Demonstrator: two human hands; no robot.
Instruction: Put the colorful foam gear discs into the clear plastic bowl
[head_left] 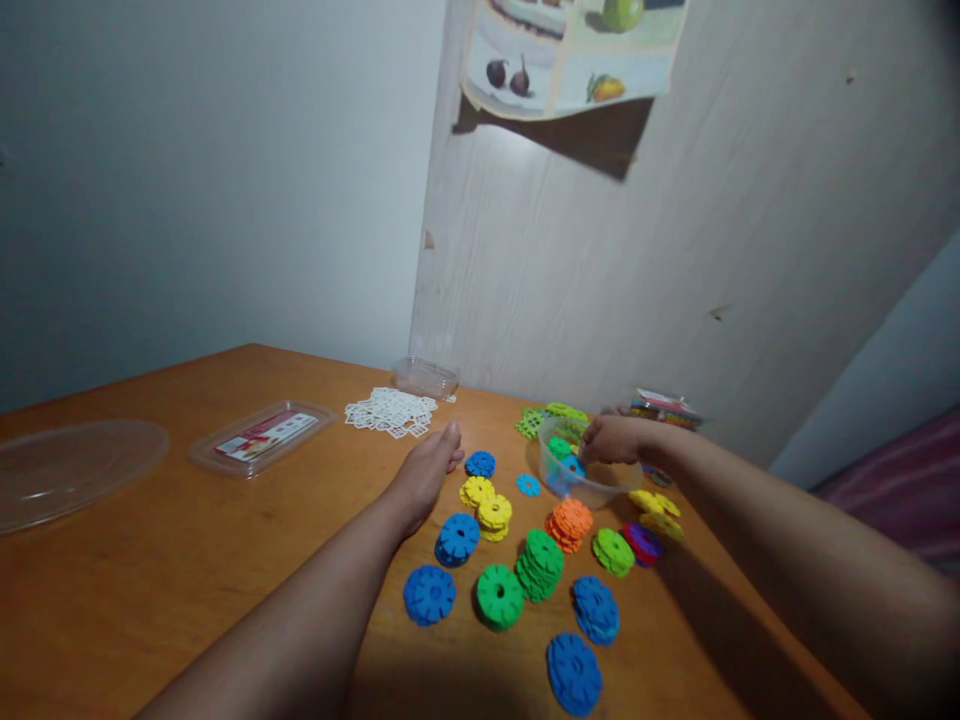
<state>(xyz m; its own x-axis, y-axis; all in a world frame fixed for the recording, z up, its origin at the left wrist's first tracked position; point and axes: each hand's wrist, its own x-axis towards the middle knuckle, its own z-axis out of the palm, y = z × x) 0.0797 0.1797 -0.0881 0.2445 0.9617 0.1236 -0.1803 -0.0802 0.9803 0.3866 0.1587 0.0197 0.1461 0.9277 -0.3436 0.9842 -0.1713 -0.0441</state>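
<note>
My left hand rests on the wooden table, fingers together and stretched forward, next to a small blue disc stack; it holds nothing. My right hand reaches into a clear plastic bowl that holds blue and green toothed discs, fingers curled at the rim; whatever they grip is hidden. In front of both hands lie stacks of foam gear-shaped discs: yellow, orange, green, blue.
A pile of white square pieces lies at the back. A clear lid and a clear tray with a card sit at the left. A small clear tub and a packed container stand by the wall.
</note>
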